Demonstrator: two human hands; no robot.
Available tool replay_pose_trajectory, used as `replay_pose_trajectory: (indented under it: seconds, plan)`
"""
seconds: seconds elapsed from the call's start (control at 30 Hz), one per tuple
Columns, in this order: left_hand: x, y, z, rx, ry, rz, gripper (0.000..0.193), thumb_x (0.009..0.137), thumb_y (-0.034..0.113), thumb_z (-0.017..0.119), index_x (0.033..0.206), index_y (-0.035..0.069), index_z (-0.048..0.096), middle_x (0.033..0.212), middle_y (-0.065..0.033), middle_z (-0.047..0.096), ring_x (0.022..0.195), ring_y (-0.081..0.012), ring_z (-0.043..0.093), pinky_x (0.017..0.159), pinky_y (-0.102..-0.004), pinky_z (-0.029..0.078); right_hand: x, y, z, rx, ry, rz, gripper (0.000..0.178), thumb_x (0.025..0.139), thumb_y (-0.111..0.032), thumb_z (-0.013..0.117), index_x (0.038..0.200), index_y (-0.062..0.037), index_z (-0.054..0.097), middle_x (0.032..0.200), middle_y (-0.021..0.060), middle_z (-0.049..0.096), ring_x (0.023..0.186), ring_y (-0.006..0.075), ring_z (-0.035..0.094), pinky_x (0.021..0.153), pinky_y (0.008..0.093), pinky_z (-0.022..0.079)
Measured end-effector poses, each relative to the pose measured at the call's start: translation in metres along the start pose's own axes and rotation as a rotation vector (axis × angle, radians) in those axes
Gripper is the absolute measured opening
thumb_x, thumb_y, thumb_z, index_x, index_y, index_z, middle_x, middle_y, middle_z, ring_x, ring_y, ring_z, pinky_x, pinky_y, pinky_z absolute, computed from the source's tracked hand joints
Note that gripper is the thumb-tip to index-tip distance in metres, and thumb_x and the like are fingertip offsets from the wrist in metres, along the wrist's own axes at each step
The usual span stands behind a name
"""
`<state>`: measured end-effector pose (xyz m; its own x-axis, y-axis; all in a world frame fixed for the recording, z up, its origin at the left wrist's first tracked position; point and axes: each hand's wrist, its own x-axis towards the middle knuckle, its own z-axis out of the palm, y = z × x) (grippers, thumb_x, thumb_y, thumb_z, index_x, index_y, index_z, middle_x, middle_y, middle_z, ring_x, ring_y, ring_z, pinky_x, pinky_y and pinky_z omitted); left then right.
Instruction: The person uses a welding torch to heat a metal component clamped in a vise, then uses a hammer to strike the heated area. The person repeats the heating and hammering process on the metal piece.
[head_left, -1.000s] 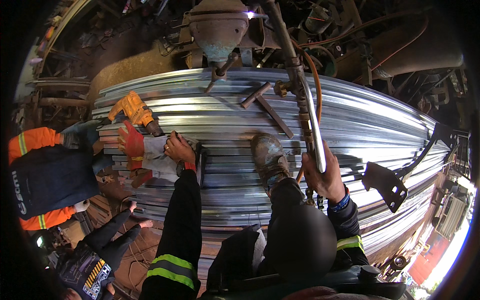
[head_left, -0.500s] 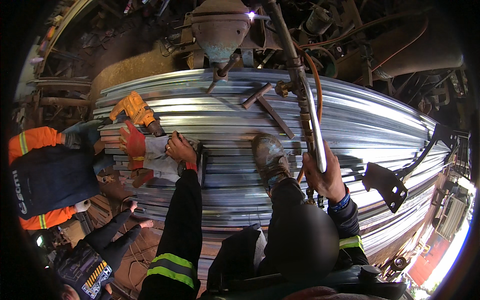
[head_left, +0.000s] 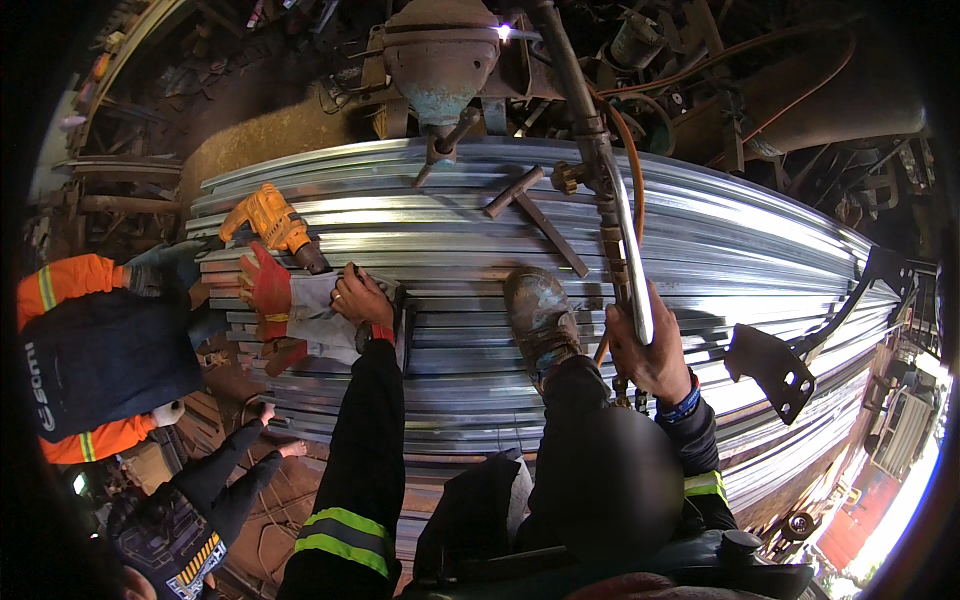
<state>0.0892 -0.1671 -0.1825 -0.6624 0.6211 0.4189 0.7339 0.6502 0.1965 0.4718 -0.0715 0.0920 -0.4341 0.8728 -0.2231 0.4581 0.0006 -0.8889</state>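
My right hand (head_left: 650,345) is wrapped round the lower end of a cutting torch (head_left: 607,200), next to its bright lever. The torch's long metal tube runs up past the top edge. My left hand (head_left: 362,300) lies over a pair of red and grey work gloves (head_left: 268,290), its fingers curled. What those fingers grip is partly hidden; a dark metal edge (head_left: 403,330) shows beside them. Under all this lies a layer of long galvanized metal bars (head_left: 450,345). My boot (head_left: 538,315) stands on the bars between my hands.
An orange power drill (head_left: 268,218) and a T-shaped hammer (head_left: 537,218) lie on the bars. A dark plate with holes (head_left: 775,375) lies at the right. A vise (head_left: 440,70) stands at the far side. Two people (head_left: 110,350) are at the left; an orange hose (head_left: 632,150) trails the torch.
My hands, the torch and the boot have not visibly moved. The two people at the left have shifted slightly.
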Motion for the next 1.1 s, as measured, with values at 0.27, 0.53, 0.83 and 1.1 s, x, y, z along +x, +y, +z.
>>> replay_pose_trajectory:
  seconds: [0.27, 0.53, 0.83, 1.1]
  plan:
    - [0.0000, -0.0013, 0.0012, 0.007, 0.028, 0.012, 0.034, 0.101, 0.036, 0.047, 0.116, 0.010, 0.064, 0.099, -0.0129, 0.064, 0.094, -0.0361, 0.057, 0.080, -0.0489, 0.043, -0.0020, -0.0021, 0.0030, 0.032, 0.022, 0.025, 0.046, 0.096, -0.007, 0.057, 0.137, 0.0055, 0.042, 0.079, 0.0146, 0.063, 0.065, 0.0205, 0.066, 0.060, 0.0336, 0.051]
    - [-0.0005, 0.0012, 0.0017, 0.005, 0.063, 0.025, 0.031, 0.101, 0.034, 0.049, 0.115, 0.011, 0.065, 0.095, -0.0120, 0.063, 0.092, -0.0353, 0.057, 0.079, -0.0481, 0.042, -0.0025, -0.0007, 0.0039, 0.007, 0.036, -0.024, 0.045, 0.096, -0.007, 0.057, 0.137, 0.0055, 0.042, 0.080, 0.0150, 0.064, 0.065, 0.0211, 0.066, 0.060, 0.0342, 0.051]
    - [-0.0007, -0.0008, 0.0024, 0.009, 0.067, 0.033, 0.031, 0.101, 0.034, 0.048, 0.116, 0.012, 0.063, 0.096, -0.0116, 0.063, 0.092, -0.0353, 0.057, 0.078, -0.0486, 0.042, -0.0033, -0.0009, 0.0024, 0.014, 0.015, 0.021, 0.045, 0.096, -0.008, 0.057, 0.136, 0.0055, 0.042, 0.078, 0.0147, 0.064, 0.064, 0.0205, 0.066, 0.059, 0.0338, 0.050]
    - [-0.0002, 0.0016, -0.0016, 0.011, 0.017, 0.019, 0.030, 0.101, 0.031, 0.049, 0.118, 0.010, 0.062, 0.098, -0.0123, 0.063, 0.095, -0.0353, 0.057, 0.081, -0.0488, 0.042, -0.0038, 0.0021, 0.0019, -0.008, 0.026, -0.036, 0.046, 0.095, -0.007, 0.058, 0.137, 0.0052, 0.042, 0.080, 0.0164, 0.064, 0.067, 0.0232, 0.067, 0.062, 0.0351, 0.051]
